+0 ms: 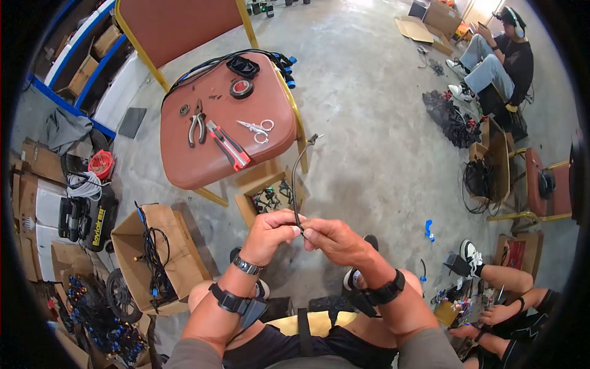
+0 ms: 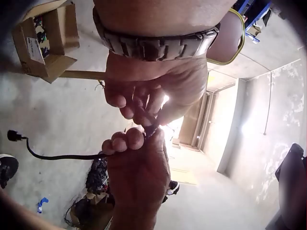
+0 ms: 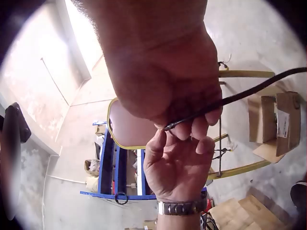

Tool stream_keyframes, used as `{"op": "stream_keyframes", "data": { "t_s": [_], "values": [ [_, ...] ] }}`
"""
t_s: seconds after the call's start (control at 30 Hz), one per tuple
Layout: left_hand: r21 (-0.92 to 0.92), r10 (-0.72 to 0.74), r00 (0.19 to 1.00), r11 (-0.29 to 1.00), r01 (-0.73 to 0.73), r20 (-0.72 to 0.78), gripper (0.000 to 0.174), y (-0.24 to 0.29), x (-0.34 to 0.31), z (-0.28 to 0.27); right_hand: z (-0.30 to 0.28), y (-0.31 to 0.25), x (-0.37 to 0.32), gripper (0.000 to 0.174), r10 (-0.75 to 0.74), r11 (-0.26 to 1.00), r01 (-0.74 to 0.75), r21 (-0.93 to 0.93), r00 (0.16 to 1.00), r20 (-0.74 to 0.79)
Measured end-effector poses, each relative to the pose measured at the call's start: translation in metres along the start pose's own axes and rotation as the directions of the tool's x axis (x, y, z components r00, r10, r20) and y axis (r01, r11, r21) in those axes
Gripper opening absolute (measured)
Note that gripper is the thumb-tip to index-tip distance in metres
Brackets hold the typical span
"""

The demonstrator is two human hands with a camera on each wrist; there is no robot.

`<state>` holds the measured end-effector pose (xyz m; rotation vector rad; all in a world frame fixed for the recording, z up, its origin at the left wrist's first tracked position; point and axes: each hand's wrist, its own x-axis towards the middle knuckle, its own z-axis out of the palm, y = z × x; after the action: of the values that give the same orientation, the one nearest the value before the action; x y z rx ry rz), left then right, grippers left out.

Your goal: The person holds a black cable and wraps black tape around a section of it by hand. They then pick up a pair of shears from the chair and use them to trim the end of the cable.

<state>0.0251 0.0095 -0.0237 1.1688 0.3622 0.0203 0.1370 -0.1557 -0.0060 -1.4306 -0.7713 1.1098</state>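
Note:
A thin dark cable rises from between both hands in the head view to a frayed, split end beside the chair. The left hand pinches it between thumb and fingers. Touching it, the right hand pinches the same cable with curled fingers. In the left wrist view a length of black cable runs out from the right hand to a black connector. The right wrist view shows the cable crossing the right hand's fingers, its near end at the thumbs.
A red chair ahead holds pliers, a red cutter, scissors and black tape. Cardboard boxes with cables stand left and below the chair. Two people sit at the right, near loose parts on the floor.

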Motion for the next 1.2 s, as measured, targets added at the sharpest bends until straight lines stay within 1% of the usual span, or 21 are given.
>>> {"op": "stream_keyframes", "data": {
  "t_s": [0.13, 0.2, 0.23, 0.3, 0.33, 0.4, 0.43, 0.5, 0.53, 0.6, 0.73, 0.8, 0.83, 0.9, 1.03, 1.1, 1.2],
  "values": [
    [-0.013, -0.009, 1.000, 1.000, 0.009, -0.011, 0.023, -0.005, 0.006, -0.001, -0.005, 0.003, -0.002, 0.019, -0.014, 0.999, 0.013, -0.033, 1.000, -0.019],
    [0.012, -0.015, 1.000, 1.000, 0.015, -0.017, 0.021, -0.008, 0.009, 0.000, -0.012, 0.001, -0.002, 0.015, 0.076, 0.971, -0.077, -0.229, 0.997, -0.012],
    [0.012, -0.020, 1.000, 1.000, 0.020, -0.016, 0.021, -0.010, 0.010, -0.001, -0.013, 0.002, -0.002, 0.015, 0.079, 0.971, -0.080, -0.224, 0.997, -0.014],
    [0.002, -0.070, 0.997, 0.998, 0.071, -0.032, 0.019, -0.013, 0.013, -0.001, -0.016, 0.003, -0.001, 0.019, 0.018, 0.959, -0.029, -0.283, 0.999, -0.041],
    [0.003, -0.074, 0.997, 0.997, 0.074, -0.032, 0.019, -0.013, 0.014, 0.000, -0.017, 0.003, -0.001, 0.019, 0.020, 0.960, -0.031, -0.280, 0.999, -0.042],
    [-0.065, -0.144, 0.988, 0.988, 0.141, -0.049, 0.017, -0.009, 0.016, 0.004, -0.021, 0.001, 0.000, 0.020, 0.021, 0.936, -0.035, -0.350, 0.999, -0.042],
    [-0.062, -0.148, 0.988, 0.988, 0.145, -0.049, 0.017, -0.008, 0.017, 0.005, -0.021, 0.001, 0.000, 0.020, 0.022, 0.938, -0.036, -0.346, 0.999, -0.044],
    [-0.146, -0.235, 0.970, 0.963, 0.224, -0.060, 0.016, -0.007, 0.019, 0.007, -0.022, 0.004, -0.001, 0.020, -0.018, 0.938, -0.005, -0.346, 0.998, -0.063],
    [-0.145, -0.235, 0.970, 0.964, 0.225, -0.055, 0.016, -0.009, 0.021, 0.007, -0.022, 0.008, -0.001, 0.020, -0.019, 0.938, -0.006, -0.347, 0.998, -0.068],
    [-0.170, -0.277, 0.959, 0.949, 0.264, -0.061, 0.016, -0.012, 0.026, 0.007, -0.023, 0.014, 0.001, 0.020, -0.154, 0.868, 0.099, -0.487, 0.985, -0.073],
    [-0.231, -0.260, 0.962, 0.944, 0.236, -0.081, 0.018, -0.010, 0.033, 0.013, -0.025, 0.012, 0.000, 0.019, -0.125, 0.861, 0.066, -0.504, 0.989, -0.085],
    [-0.233, -0.261, 0.964, 0.941, 0.244, -0.043, 0.021, -0.013, 0.037, 0.012, -0.028, 0.016, 0.001, 0.018, -0.167, 0.850, 0.099, -0.517, 0.982, -0.088],
    [-0.234, -0.263, 0.964, 0.941, 0.247, -0.042, 0.021, -0.013, 0.039, 0.012, -0.029, 0.015, 0.001, 0.018, -0.165, 0.851, 0.096, -0.516, 0.982, -0.090],
    [-0.240, -0.236, 0.972, 0.945, 0.224, -0.022, 0.022, -0.012, 0.040, 0.013, -0.031, 0.008, 0.001, 0.017, -0.131, 0.872, 0.067, -0.485, 0.986, -0.100],
    [-0.237, -0.245, 0.969, 0.943, 0.235, -0.012, 0.022, -0.009, 0.044, 0.013, -0.034, 0.010, 0.003, 0.017, -0.128, 0.896, 0.069, -0.438, 0.986, -0.105],
    [-0.214, -0.238, 0.971, 0.950, 0.229, -0.020, 0.023, -0.006, 0.045, 0.014, -0.036, 0.011, 0.005, 0.017, -0.073, 0.914, 0.026, -0.404, 0.992, -0.101],
    [-0.204, -0.215, 0.977, 0.956, 0.211, 0.004, 0.024, -0.008, 0.046, 0.012, -0.037, 0.014, 0.005, 0.017, -0.061, 0.932, 0.022, -0.363, 0.993, -0.098]
  ]
}}
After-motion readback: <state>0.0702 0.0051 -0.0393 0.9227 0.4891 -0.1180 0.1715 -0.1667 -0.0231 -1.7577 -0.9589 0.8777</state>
